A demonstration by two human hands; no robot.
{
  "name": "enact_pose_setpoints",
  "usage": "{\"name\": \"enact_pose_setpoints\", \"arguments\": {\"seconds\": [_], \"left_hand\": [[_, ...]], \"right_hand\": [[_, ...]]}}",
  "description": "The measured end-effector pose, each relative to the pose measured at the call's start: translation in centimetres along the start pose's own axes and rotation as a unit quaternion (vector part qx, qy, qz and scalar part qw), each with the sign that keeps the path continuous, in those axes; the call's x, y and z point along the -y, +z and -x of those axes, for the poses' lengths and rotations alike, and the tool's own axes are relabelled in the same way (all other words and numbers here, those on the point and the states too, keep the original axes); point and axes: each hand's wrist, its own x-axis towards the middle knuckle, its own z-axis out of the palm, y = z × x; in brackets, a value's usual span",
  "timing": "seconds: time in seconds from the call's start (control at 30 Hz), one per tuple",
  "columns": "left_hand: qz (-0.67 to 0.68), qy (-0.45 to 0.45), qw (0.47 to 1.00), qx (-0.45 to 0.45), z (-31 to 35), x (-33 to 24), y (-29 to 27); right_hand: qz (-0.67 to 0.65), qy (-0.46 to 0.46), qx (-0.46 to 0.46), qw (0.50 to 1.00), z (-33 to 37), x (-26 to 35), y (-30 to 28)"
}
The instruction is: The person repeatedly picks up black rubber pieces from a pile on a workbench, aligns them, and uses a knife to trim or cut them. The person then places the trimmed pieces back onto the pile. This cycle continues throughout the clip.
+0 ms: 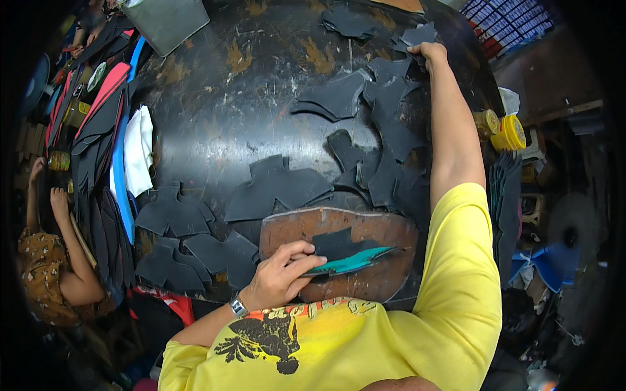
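Observation:
My left hand (282,272), a metal watch on its wrist, pinches the edge of a flat cut piece with a teal face (355,262). That piece is held tilted over a worn brown board (280,229) at the near edge of the table. Another dark cut piece (342,241) lies on the board just beyond it. At full reach, my right hand (430,53) is closed on a small dark cut piece (418,34) near the table's far right edge. Its fingertips are partly hidden. More black cut pieces (394,130) lie overlapping below that hand.
Stacks of black cut pieces (277,189) lie across the dark table (202,117). A grey metal container (166,26) stands far left; white cloth (138,150) and blue strips line the left edge. A yellow tub (510,133) is at right. Another person's arms (72,241) show at left.

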Motion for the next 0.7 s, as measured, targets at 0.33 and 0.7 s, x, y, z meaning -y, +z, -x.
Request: {"name": "enact_pose_setpoints", "arguments": {"seconds": [0.33, 0.7], "left_hand": [[-0.002, -0.007, 1.0, 0.026, 0.0, -0.1, -0.2], [0.022, 0.003, 1.0, 0.004, -0.1, 0.1, -0.4]], "right_hand": [[0.089, -0.019, -0.045, 0.995, -1.1, 0.6, 1.1], [-0.307, -0.072, -0.083, 0.945, 2.7, 1.5, -1.9]]}}
